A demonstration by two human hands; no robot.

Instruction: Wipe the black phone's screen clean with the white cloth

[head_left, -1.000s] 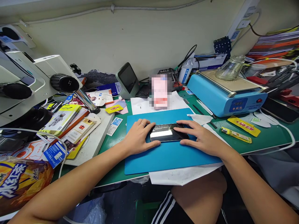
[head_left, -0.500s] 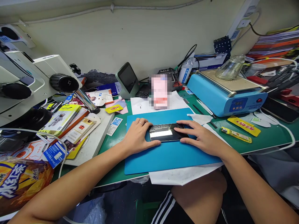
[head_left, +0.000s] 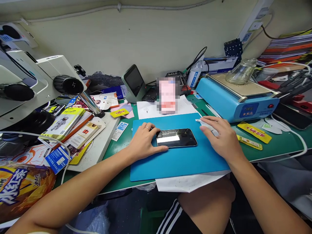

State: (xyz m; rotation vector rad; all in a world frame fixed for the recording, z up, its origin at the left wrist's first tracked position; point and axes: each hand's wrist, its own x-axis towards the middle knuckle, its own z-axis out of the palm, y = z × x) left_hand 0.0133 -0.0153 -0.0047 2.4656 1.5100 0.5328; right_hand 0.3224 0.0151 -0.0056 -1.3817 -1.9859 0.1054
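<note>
A smartphone (head_left: pixel 176 138) with a dark, glossy screen lies face up on the blue mat (head_left: pixel 170 165). Its left end is held between the thumb and fingers of my left hand (head_left: pixel 145 141), which wears a ring. At the mat's right edge, my right hand (head_left: pixel 223 139) is on a thin white wipe (head_left: pixel 210 124). Thumb and fingers close around the wipe, and part of it is hidden under them.
A blue heating plate machine (head_left: pixel 234 100) carries a glass flask (head_left: pixel 241 71) at the right. Yellow packets (head_left: pixel 254 132) lie before it. At the left are a microscope (head_left: pixel 67 84) and stacked boxes (head_left: pixel 64 123). A blurred pink upright object (head_left: pixel 167 96) and a small display (head_left: pixel 133 83) stand behind the mat.
My right hand has left the phone and moved right to the white wipe. My left hand stays on the phone's left end, and the phone lies in the same place.
</note>
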